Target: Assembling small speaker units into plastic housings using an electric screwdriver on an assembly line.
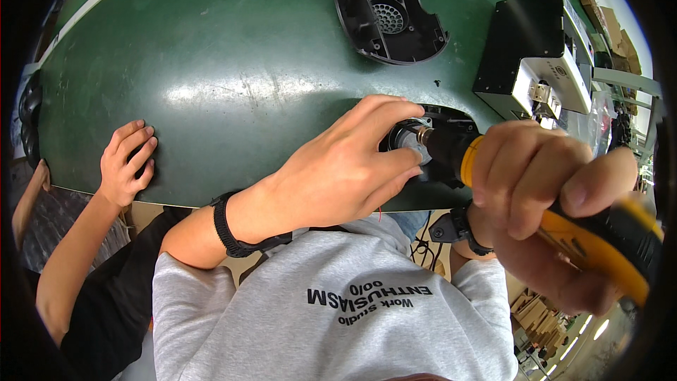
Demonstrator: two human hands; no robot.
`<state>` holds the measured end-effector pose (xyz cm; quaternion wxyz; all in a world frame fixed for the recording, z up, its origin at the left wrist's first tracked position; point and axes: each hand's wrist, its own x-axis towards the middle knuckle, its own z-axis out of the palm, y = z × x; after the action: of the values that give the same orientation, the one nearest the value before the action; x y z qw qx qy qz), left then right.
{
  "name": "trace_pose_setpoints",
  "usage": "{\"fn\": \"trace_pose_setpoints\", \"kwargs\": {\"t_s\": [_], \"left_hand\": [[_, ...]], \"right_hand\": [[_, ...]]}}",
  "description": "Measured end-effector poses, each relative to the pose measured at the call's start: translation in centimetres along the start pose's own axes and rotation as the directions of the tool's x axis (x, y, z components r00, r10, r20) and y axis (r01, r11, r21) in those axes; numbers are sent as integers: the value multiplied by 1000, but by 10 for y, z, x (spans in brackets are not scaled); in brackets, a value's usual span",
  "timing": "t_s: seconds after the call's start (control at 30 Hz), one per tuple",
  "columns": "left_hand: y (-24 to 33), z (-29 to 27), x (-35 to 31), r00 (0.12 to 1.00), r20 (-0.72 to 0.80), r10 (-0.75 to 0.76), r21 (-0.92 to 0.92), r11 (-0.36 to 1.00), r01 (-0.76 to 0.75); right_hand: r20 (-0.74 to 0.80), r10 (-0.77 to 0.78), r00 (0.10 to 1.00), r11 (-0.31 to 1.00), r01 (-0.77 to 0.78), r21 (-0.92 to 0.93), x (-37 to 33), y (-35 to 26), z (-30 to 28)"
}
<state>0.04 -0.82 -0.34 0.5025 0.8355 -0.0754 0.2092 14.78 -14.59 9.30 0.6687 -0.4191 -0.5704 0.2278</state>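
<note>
My right hand (525, 180) is wrapped round a yellow and black electric screwdriver (467, 161). Its bit points left and meets a round grey and black part (407, 140), which sits in a black plastic shell (455, 123) near the table's front edge. Fingers and thumb of my left hand (349, 159) close round that round part from the left, pressing it against the shell. The bit's tip and any screw under it are too small to make out, and my hands cover much of the shell.
Farther back lies another black plastic shell (389, 17) with a round grille. A black and silver box-shaped device (525, 49) stands at the right. A tiny black piece (437, 83) lies between them on the green table (233, 35). Another person's hand (128, 159) rests at the left edge.
</note>
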Motion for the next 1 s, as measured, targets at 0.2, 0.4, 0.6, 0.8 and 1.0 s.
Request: {"fn": "trace_pose_setpoints", "kwargs": {"t_s": [0.2,0.4,0.6,0.8,1.0], "left_hand": [[1,1,-2,999,-22,-26,-1,1000,26],[5,3,-2,1000,-14,-14,31,999,14],[6,3,-2,999,-22,-30,47,998,31],[4,5,-3,1000,-24,1,44,999,0],[9,10,0,1000,-14,13,92,996,-12]], "right_hand": [[7,-9,1000,1000,9,-4,-3,-1,15],[10,-14,1000,1000,14,-19,-7,-10,14],[11,-15,1000,999,15,-36,-2,-3,21],[13,-19,1000,999,19,-45,-4,-7,19],[8,-19,1000,997,20,-70,-6,-10,-2]]}}
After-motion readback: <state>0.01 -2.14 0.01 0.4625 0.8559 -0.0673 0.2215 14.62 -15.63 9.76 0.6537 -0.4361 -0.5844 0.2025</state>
